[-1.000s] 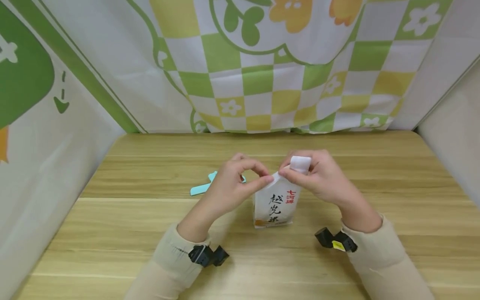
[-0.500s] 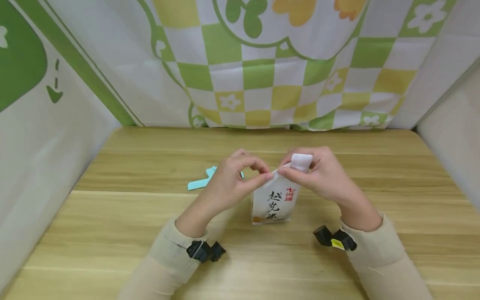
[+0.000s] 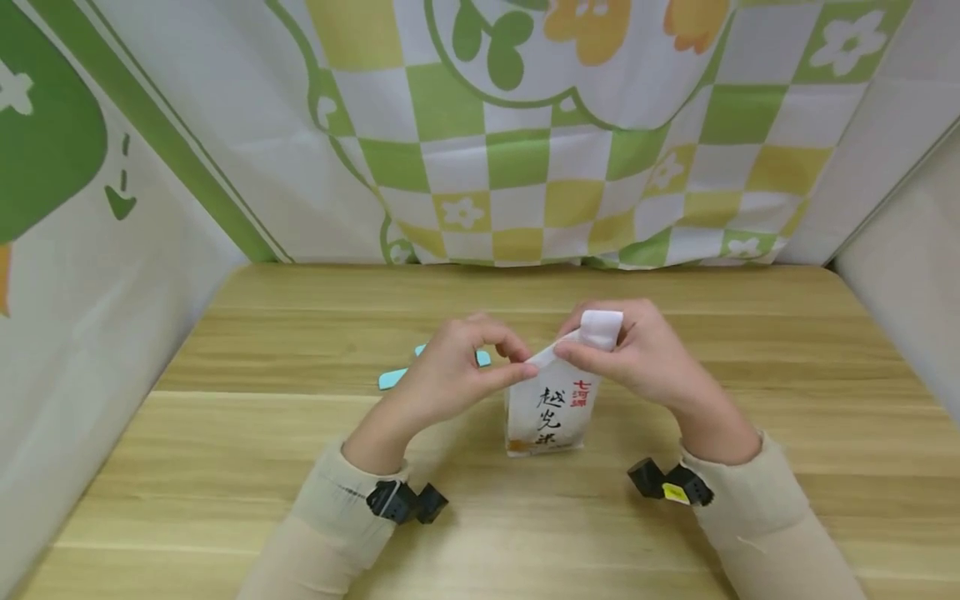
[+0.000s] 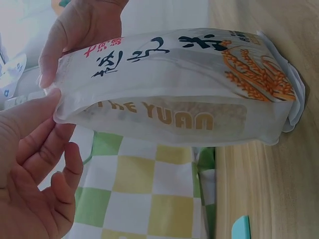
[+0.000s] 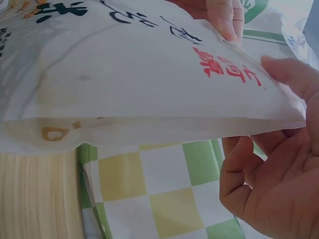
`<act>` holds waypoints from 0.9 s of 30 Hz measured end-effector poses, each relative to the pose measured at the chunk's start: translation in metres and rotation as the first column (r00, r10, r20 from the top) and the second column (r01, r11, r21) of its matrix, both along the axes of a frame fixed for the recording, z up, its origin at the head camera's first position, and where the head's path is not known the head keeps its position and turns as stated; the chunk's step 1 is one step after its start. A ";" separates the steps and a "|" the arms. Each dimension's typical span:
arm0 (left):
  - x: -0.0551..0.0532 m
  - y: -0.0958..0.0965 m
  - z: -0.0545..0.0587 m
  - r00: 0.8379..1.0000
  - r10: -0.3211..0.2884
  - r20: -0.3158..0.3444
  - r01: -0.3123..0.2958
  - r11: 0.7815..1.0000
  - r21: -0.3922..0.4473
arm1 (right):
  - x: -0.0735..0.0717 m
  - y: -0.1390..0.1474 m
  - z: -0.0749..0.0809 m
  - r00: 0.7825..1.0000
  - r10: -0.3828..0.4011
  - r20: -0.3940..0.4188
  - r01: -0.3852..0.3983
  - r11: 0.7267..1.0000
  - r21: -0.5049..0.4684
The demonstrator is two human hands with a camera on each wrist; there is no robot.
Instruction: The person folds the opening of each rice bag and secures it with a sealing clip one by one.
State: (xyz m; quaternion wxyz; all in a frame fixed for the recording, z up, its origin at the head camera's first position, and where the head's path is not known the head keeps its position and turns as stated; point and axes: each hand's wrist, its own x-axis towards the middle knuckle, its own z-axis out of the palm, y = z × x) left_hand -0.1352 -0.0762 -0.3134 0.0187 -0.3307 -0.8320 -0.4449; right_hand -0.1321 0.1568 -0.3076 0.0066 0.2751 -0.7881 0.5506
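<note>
A white rice bag with black and red lettering stands upright on the table. Its top edge is folded, and a white flap sticks up at the right end. My left hand pinches the left end of the fold between thumb and fingers. On the other side my right hand pinches the top near the flap. In the left wrist view the bag shows an orange grain print and a clear side window. Behind my left hand lies a light-blue clip-like piece, partly hidden.
The wooden table reaches back to a green, white and yellow checked cloth. White printed panels stand at the sides. Small black cameras sit on both sleeves.
My left hand has slid slightly left and down along the fold to the bag's left corner. My right hand keeps its pinch in about the same place.
</note>
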 end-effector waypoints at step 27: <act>-0.001 -0.011 0.000 0.993 -0.090 0.078 0.092 0.996 -0.017 | -0.002 -0.006 -0.008 0.994 0.097 0.052 -0.095 0.995 -0.035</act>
